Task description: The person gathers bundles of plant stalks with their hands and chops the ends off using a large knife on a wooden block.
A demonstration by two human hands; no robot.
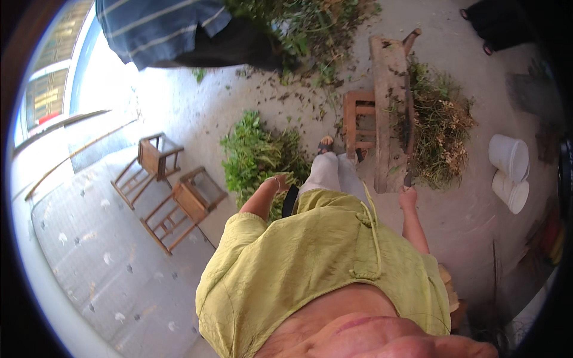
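My right hand (408, 197) grips the handle end of a long dark blade (408, 129), which lies along the right edge of a wooden bench (386, 134). On the left, my left hand (281, 182) is at the edge of a heap of leafy green plants (255, 156); whether its fingers hold any stems is unclear. Beyond the bench's right side lies a pile of cut plants (441, 129) with pale pods or roots. A small wooden stool (351, 121) stands against the bench's left side.
Two wooden chairs (150, 154) stand at left, near a patterned mat (103, 241). White buckets (509, 156) are at right. A person in dark striped clothing (156, 31) is at the top beside a large plant heap (313, 36). Leaf scraps litter the floor.
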